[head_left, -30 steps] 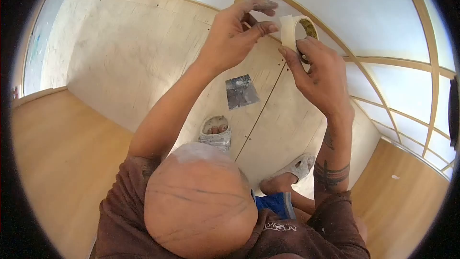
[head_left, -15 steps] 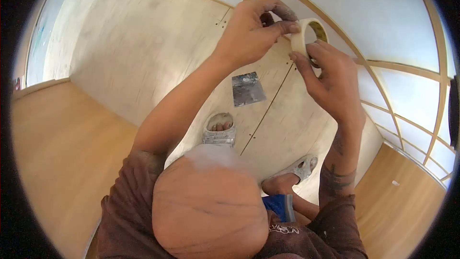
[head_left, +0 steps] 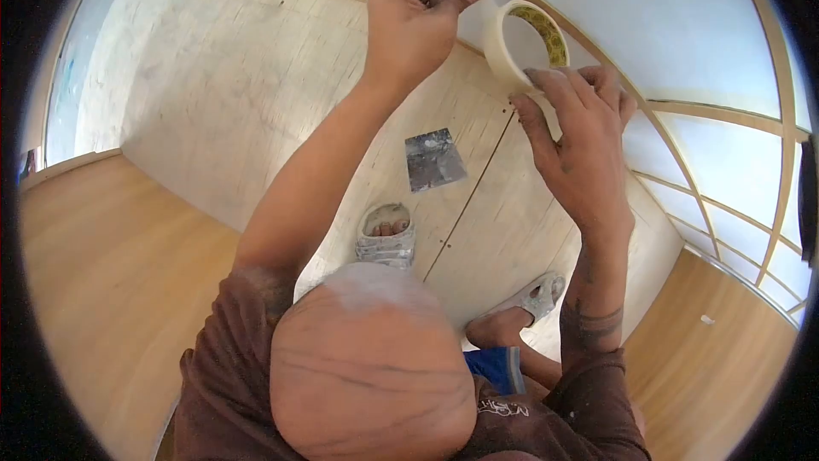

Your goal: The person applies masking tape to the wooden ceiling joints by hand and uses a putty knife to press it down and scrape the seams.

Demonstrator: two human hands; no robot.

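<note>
My right hand (head_left: 584, 133) holds a roll of cream masking tape (head_left: 497, 50) by its lower rim, thumb at the near side and fingers at the far side. The roll is tilted, and its printed inner core faces up and to the right. To the left of it, my left hand (head_left: 415, 22) is closed in a pinch, thumb against the fingers. A pale strip of tape (head_left: 486, 2) spans the short gap from that pinch to the roll. Dusty grey smears mark the left fingertips.
A smeared grey square sheet (head_left: 435, 160) lies on the pale plywood floor (head_left: 230, 77). My feet, in spattered clogs (head_left: 386, 239), stand below it. White panels with wooden strips (head_left: 717, 115) rise at the right. Brown wood boards (head_left: 111, 265) flank both sides.
My left hand has moved up and left, away from the roll, drawing out a short strip of tape. The roll has shifted slightly up and left and turned in my right hand.
</note>
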